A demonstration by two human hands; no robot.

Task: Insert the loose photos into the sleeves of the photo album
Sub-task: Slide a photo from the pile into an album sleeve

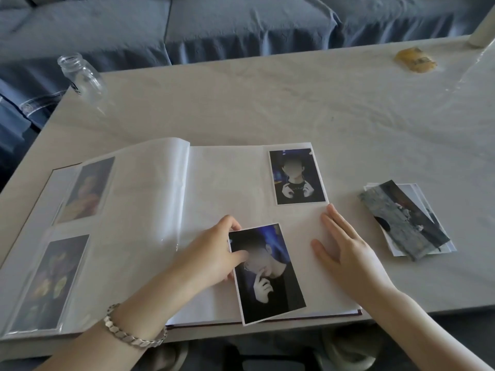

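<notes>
Holding one loose photo (267, 274) by its left edge, the left hand (214, 250) pinches it, with the thumb on the printed face and the fingers curled behind the upper left corner. This photo lies tilted over the near part of the right page of the open photo album (225, 183). Its lower edge overhangs the album's near edge. Whether any corner sits inside a sleeve I cannot tell, since the clear film barely shows at this angle.

Right hand (345, 247): flat, palm down, just right of the pinched photo. Its fingers are straight and slightly spread, pressing the same page near its outer edge and gripping nothing.

Just beyond the right fingertips, a second photo (297, 176) lies upright at the far outer corner of the page.

Right of the right hand, apart from the album, a stack of photos (407, 223) rests on the bench (294, 103). The top print lies askew across the others.

Left of the left hand, a leaf arches up from the spine. Past it, the left page carries two filed photos (88, 188) under film, one beyond the other.

A metal bracelet (131, 328) circles the left wrist.

Far beyond the left hand, a clear glass jar (80, 73) stands at the bench corner. Far beyond the right hand lies a yellow crumpled item (415, 60). A blue sofa (214, 22) runs behind the bench.
</notes>
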